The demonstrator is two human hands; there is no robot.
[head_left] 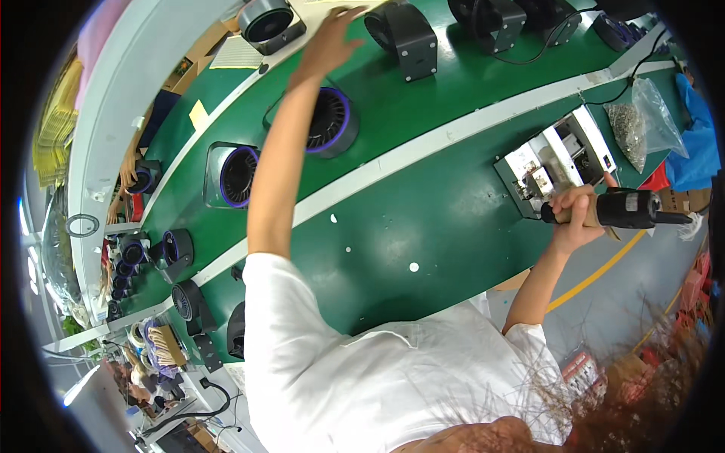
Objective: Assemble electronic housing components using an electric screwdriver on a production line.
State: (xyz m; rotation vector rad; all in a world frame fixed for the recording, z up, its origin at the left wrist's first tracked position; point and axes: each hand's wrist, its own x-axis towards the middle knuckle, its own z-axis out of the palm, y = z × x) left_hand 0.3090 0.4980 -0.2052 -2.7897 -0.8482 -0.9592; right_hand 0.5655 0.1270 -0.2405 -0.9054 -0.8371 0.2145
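Note:
My left hand [330, 44] reaches over the far side of the green bench with its fingers stretched out, holding nothing. It is between a black fan unit [266, 24] on its left and a black unit with a screwed bracket [411, 44] on its right. Below my left forearm stands a round fan with a purple rim [332, 121]. My right hand [575, 223] is closed around a black electric screwdriver [627, 208] with a tan wrapped section. The screwdriver's narrow end is beside an open-topped metal screw feeder box [532, 162].
Another purple-rimmed fan [239, 177] sits in a frame to the left. A clear bag of screws [625, 130] and blue plastic [693, 128] lie at the right. A white rail [445, 136] crosses the green bench [423, 226]. A co-worker's hand [128, 170] touches a fan unit at far left.

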